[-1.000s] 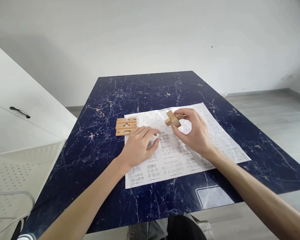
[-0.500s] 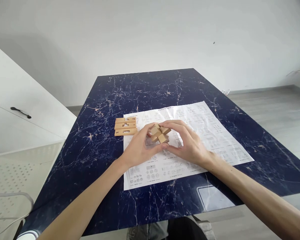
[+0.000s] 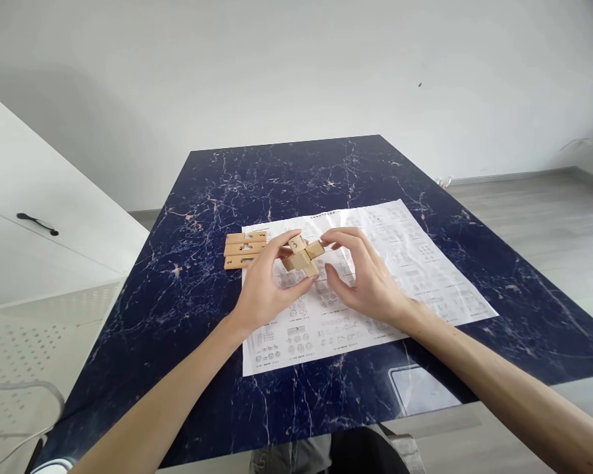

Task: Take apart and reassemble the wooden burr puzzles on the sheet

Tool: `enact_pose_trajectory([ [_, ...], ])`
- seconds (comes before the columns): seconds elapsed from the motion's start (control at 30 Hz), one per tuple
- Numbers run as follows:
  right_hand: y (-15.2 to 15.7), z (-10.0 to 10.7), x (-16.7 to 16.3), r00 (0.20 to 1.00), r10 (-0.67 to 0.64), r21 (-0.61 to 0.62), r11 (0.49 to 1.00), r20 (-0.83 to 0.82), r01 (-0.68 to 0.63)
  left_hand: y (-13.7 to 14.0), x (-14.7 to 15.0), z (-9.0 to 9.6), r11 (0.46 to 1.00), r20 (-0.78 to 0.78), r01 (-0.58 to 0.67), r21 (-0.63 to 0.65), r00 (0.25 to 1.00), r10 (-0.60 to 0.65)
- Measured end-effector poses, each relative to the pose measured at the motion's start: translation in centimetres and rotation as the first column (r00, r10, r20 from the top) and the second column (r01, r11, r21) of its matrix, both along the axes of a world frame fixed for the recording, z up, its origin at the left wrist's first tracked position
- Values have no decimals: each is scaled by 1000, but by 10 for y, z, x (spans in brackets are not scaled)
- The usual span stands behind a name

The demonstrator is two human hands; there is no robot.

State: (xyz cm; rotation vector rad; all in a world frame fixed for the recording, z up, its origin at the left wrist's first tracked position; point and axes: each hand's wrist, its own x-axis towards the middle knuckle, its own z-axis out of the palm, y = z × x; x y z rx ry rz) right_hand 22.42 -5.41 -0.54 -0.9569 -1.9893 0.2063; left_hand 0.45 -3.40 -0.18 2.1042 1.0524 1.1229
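We are viewing under soft, moderately bright light, its source out of view. We are noting faint shading on the wall (image 3: 286, 79) at left and pale sheen on the tabletop (image 3: 271, 187). We are reading the numeral on the wooden puzzle (image 3: 300, 259), but losing the fine print on the paper sheet (image 3: 410, 263). Wide-angle distortion is stretching the lower corners.

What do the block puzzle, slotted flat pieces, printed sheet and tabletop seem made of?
Block puzzle: likely smooth, unpainted wood, given the pale tan, crisp-cut faces.
Slotted flat pieces: probably smooth wood too, from the tan colour.
Printed sheet: apparently thin, matte paper, judging by its creases.
Tabletop: glossy, given its reflections; the white-veined blue looks like marble, real or imitation I can't tell.
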Motion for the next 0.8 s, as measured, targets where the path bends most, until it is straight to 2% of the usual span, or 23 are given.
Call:
enact_pose_trajectory([
  [0.1,-2,3,0,1000,-24,-36,999,-15,23,-1,0,0,999,-11,-12,37,1000,12],
  [0.2,-3,4,2,1000,-26,-144,989,-17,24,-1,0,-1,997,-11,-36,62,999,37],
  [0.3,-2,1,3,998,59,-254,965,-18,-62,-1,-1,-4,992,-25,-38,117,999,41],
  [0.4,-1,-2,1,987,157,-308,938,-29,-158,0,-3,-6,978,-74,22,207,997,-7],
  [0.53,-1,-4,-2,975,181,-396,892,-131,-219,0,-3,-2,954,-109,126,272,989,-100],
  [0.6,0,-3,-2,970,167,-429,873,-179,-230,-2,-2,1,961,-82,172,216,984,-158],
  [0.7,1,-3,0,972,142,-445,870,-185,-212,-5,-2,5,971,37,240,19,970,-240],
  [0.8,1,-2,1,976,155,-436,876,-152,-207,-6,-1,6,959,135,243,-149,965,-224],
])
